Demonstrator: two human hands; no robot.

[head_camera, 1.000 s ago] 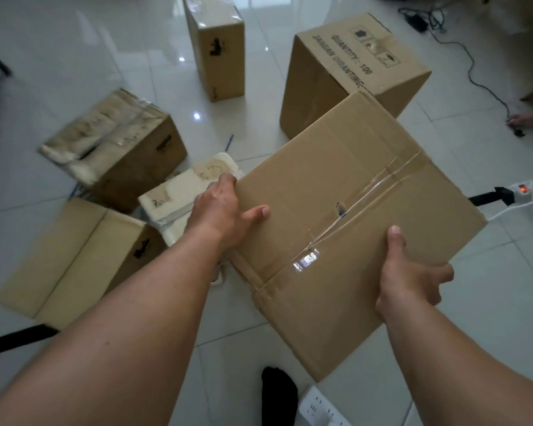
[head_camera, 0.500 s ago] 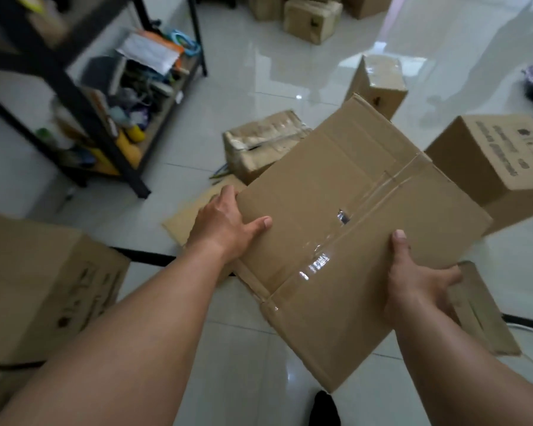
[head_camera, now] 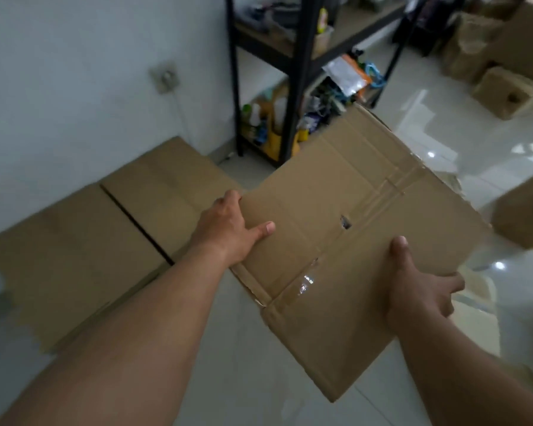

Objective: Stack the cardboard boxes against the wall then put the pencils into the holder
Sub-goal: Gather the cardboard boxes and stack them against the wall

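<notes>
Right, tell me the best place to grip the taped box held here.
Take the taped box by two opposite side edges, one hand from each side, thumbs on top, as the left hand and right hand do; its top is broad and flat.

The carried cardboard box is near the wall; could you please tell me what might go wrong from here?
The carried box is tilted and held only at two edges by the left hand and right hand, so it could slip. Its far corner appears close to the black shelf rack and might knock it. Set across the gap between the floor boxes, it may sit unevenly.
</notes>
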